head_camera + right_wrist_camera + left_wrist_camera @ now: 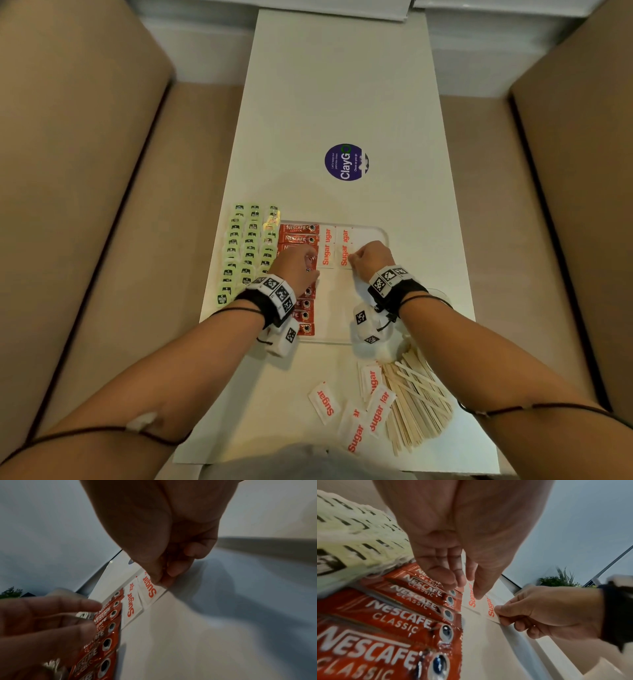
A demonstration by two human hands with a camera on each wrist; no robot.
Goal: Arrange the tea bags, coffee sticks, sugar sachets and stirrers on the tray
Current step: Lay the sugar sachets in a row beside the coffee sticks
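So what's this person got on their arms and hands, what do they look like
Both forearms are bare, with no sleeves. Each wrist has a black strap ringed with white blocks printed with black square code markers: left wrist band, right wrist band. A white marker-covered box hangs under each. Thin black cords loop round both arms. The left hand wears a ring.

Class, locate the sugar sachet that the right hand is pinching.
In the head view, the sugar sachet lies in the tray, right of another sachet beside the Nescafe coffee sticks, pinched by the right hand.
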